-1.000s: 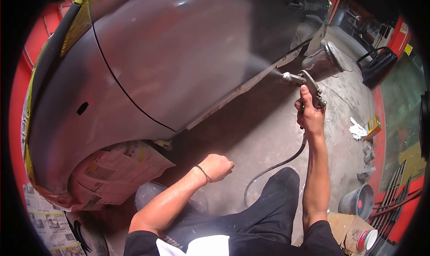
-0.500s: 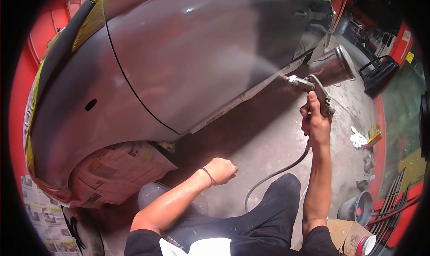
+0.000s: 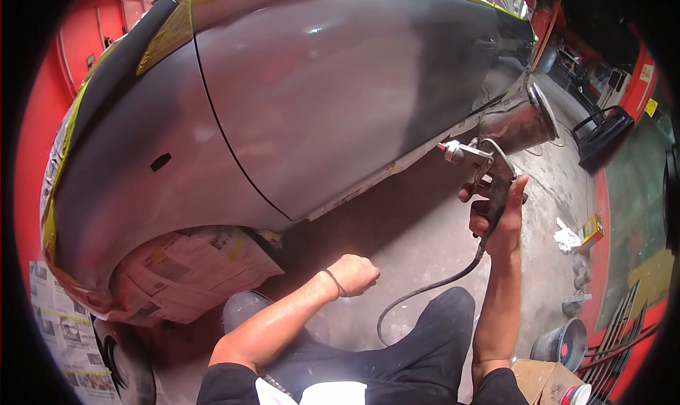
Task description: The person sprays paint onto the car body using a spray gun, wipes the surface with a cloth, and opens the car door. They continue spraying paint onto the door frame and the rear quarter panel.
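My right hand (image 3: 501, 210) grips the handle of a spray gun (image 3: 489, 168), with a metal cup on its upper right side and a black hose hanging from the grip. The nozzle points left at the lower edge of a car door (image 3: 333, 86), which has a patchy grey and reddish coat. No spray shows at the nozzle. My left hand (image 3: 356, 275) is a closed fist above my knees, below the door, with a dark band at the wrist. Nothing shows in its curled fingers.
Newspaper (image 3: 198, 270) covers the wheel arch at the lower left. Yellow tape edges the car. At the right are a black bumper-like part (image 3: 602, 137), a yellow can (image 3: 591, 229), a bucket (image 3: 561, 343), a cardboard box (image 3: 542, 380) and thin rods.
The spray mist has gone. My right fingers have loosened around the spray gun, which has lowered slightly and tilted. The car appears shifted right in view. My left fist is nearly unchanged.
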Action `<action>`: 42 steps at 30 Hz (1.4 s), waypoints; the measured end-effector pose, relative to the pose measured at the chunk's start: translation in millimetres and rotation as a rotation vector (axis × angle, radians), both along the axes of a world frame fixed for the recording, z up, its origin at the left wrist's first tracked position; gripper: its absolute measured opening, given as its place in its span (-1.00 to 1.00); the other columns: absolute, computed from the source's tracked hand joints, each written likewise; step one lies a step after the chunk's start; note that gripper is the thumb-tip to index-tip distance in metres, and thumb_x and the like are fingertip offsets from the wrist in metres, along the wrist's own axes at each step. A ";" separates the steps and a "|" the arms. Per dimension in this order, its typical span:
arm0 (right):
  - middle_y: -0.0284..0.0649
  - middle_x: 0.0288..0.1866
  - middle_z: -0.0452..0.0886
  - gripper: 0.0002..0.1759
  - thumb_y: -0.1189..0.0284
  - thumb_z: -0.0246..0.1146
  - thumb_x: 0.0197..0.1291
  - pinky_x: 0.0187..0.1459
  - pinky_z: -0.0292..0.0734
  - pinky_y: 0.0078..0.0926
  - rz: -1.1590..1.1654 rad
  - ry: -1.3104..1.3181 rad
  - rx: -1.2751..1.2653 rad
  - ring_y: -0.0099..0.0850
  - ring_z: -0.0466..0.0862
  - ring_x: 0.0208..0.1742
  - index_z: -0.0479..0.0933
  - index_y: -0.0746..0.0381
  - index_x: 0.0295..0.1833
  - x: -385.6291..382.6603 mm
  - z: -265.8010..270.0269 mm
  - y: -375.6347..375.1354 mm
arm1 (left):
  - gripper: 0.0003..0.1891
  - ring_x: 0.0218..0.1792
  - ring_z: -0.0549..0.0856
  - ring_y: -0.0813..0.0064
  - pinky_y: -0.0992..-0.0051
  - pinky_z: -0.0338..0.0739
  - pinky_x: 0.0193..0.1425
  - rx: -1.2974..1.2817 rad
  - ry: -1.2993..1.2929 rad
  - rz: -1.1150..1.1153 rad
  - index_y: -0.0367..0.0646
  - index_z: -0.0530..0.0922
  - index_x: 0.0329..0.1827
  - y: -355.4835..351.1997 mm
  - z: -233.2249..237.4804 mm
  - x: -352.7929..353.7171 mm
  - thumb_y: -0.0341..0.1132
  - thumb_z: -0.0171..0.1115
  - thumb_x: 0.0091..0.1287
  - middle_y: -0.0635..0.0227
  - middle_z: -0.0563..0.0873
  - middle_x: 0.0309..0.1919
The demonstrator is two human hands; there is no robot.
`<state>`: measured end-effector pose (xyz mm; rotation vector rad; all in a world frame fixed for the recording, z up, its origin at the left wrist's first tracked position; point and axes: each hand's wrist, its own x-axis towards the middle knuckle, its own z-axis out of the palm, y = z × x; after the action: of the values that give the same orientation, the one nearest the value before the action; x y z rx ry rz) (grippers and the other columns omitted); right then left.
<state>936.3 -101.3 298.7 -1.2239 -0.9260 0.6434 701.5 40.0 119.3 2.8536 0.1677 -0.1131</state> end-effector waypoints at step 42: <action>-0.38 -0.45 0.61 -0.47 -0.23 0.27 0.50 -0.73 0.14 -0.66 -0.177 -0.006 0.081 -0.70 0.31 -0.73 0.61 0.02 0.08 7.1 63.9 42.4 | -0.86 -0.17 0.86 0.00 0.09 0.79 -0.09 0.003 0.036 0.026 -0.19 0.79 -0.26 -6.8 -5.6 -1.3 -0.48 0.28 0.22 0.04 0.84 -0.29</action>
<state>943.4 -59.0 362.6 -1.2200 -0.8299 0.4583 700.2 33.2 113.7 2.8524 0.2125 -0.1587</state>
